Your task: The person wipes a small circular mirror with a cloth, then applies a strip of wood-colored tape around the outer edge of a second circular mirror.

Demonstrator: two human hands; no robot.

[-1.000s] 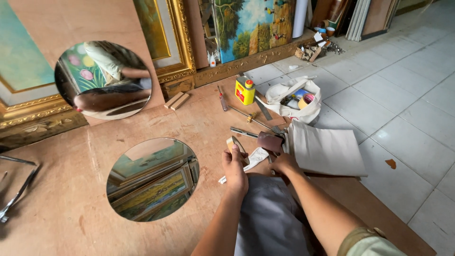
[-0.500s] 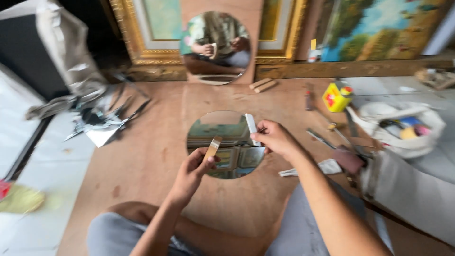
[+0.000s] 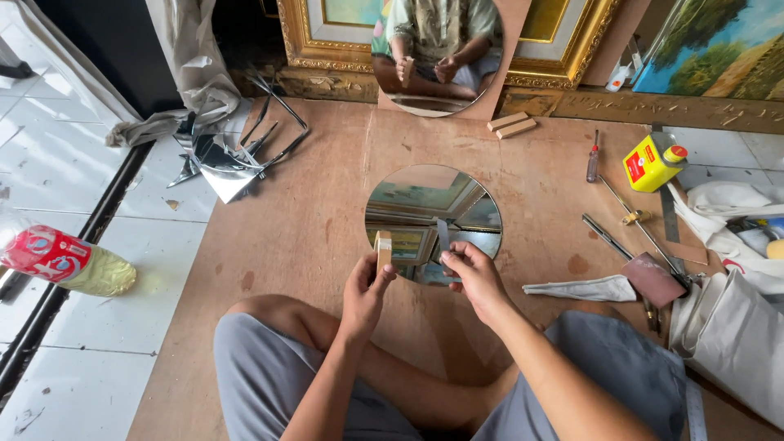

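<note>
head view — left hand [image 3: 365,287] grips small wood block [image 3: 382,251], right hand [image 3: 474,273] pinches grey strip [image 3: 443,237] over round mirror [image 3: 434,220] — lining-up stage, needs steady placement.

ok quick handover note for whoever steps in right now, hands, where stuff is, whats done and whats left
Left hand: holds a small pale wooden block upright over the near edge of the round flat mirror.
Right hand: pinches a thin grey strip just above that mirror.
The mirror lies on the brown plywood board; a second round mirror leans against the gilt frames. Yellow bottle with red cap and red-handled screwdriver lie to the right.
Done: block and strip in hand.
Left: neither rests on the mirror yet.
</note>
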